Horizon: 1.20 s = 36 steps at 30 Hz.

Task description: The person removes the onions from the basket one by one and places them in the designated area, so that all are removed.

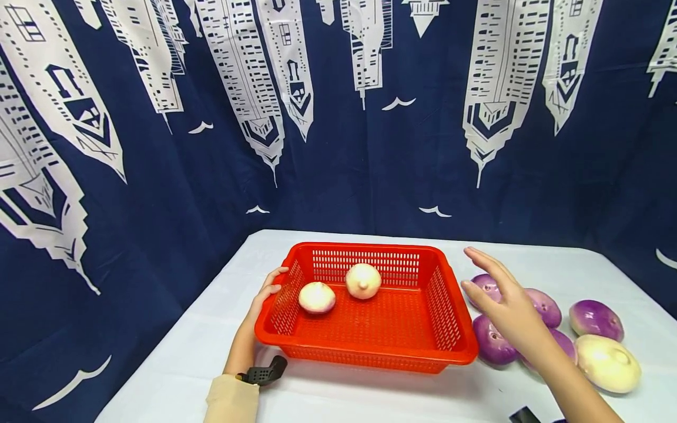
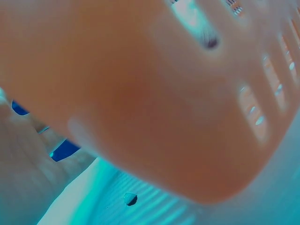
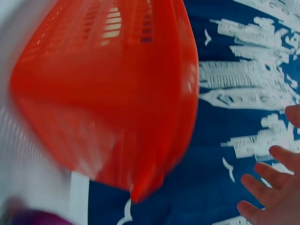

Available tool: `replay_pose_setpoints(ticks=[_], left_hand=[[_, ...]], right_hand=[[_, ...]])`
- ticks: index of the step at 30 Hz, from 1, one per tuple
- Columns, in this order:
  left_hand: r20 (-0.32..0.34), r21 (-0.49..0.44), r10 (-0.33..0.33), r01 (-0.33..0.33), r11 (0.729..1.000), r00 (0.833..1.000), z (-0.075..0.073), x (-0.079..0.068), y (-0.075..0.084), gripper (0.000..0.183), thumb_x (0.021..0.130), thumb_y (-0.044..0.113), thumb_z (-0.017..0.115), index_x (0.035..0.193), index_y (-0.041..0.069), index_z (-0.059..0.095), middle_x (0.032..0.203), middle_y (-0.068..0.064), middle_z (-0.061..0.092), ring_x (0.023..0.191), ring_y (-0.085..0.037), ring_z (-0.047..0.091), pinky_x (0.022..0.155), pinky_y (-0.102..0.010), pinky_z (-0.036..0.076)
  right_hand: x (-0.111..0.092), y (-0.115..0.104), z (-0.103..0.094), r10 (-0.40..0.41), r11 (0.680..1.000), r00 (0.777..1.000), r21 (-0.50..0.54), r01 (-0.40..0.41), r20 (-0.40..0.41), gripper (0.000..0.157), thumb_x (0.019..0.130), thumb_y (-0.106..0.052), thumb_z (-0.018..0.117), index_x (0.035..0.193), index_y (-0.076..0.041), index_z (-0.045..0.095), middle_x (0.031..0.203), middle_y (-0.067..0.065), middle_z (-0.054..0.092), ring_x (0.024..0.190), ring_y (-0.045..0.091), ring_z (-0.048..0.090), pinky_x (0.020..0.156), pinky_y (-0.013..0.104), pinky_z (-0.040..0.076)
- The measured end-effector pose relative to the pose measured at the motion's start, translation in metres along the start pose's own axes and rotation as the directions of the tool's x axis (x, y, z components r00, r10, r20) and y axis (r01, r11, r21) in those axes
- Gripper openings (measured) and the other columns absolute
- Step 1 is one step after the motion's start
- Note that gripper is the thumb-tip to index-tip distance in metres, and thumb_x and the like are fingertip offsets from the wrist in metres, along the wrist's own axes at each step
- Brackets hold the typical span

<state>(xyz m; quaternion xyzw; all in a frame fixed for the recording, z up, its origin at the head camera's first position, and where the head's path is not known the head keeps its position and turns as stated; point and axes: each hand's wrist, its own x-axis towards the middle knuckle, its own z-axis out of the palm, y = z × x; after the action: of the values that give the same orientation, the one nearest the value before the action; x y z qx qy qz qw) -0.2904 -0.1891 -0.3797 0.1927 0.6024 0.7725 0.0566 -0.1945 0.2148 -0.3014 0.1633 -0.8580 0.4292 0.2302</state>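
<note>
A red plastic basket point(image 1: 365, 354) with slotted walls sits on the white table. Inside it lie two pale turnips, one point(image 1: 317, 298) toward the left wall and one point(image 1: 363, 281) nearer the back. My left hand point(image 1: 262, 298) is at the basket's left rim, its fingertips touching the edge; in the left wrist view the basket's side hides part of its fingers. My right hand point(image 1: 510, 302) hovers off the right rim, fingers extended, thumb apart, holding nothing. Beneath and beside it are several purple turnips point(image 1: 596, 320) and a cream-coloured one point(image 1: 608, 363).
The white tablecloth point(image 1: 174, 376) covers the table. Behind it hangs a dark blue curtain point(image 1: 370, 194) printed with white buildings and birds. A black strap device point(image 1: 262, 372) is on the left wrist, and part of another point(image 1: 525, 415) shows near the right forearm.
</note>
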Motion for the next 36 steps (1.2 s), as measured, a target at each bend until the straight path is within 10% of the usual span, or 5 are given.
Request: replay_pose_setpoints(ticks=[4,36], left_hand=[[-0.010,0.012,-0.014,0.014,1.000,1.000,0.001,0.001,0.001,0.043,0.088,0.003,0.016,0.128,0.015,0.027,0.125,-0.001,0.032,0.110,-0.016,0.038,0.088,-0.024,0.041],[-0.001,0.028,-0.032,0.032,0.999,0.999,0.001,-0.001,0.002,0.044,0.088,0.005,0.018,0.131,0.012,0.022,0.128,-0.004,0.031,0.113,-0.019,0.037,0.090,-0.026,0.042]], right_hand=[[0.011,-0.010,0.015,-0.027,1.000,0.999,-0.015,0.028,0.042,0.057,0.087,-0.022,0.058,0.139,-0.019,0.035,0.140,0.013,0.037,0.125,0.033,0.035,0.090,0.066,0.031],[0.063,-0.047,0.104,0.106,0.987,0.926,0.076,-0.142,0.363,0.065,0.085,-0.040,0.057,0.141,-0.022,0.030,0.144,0.009,0.032,0.127,0.031,0.038,0.099,0.054,0.034]])
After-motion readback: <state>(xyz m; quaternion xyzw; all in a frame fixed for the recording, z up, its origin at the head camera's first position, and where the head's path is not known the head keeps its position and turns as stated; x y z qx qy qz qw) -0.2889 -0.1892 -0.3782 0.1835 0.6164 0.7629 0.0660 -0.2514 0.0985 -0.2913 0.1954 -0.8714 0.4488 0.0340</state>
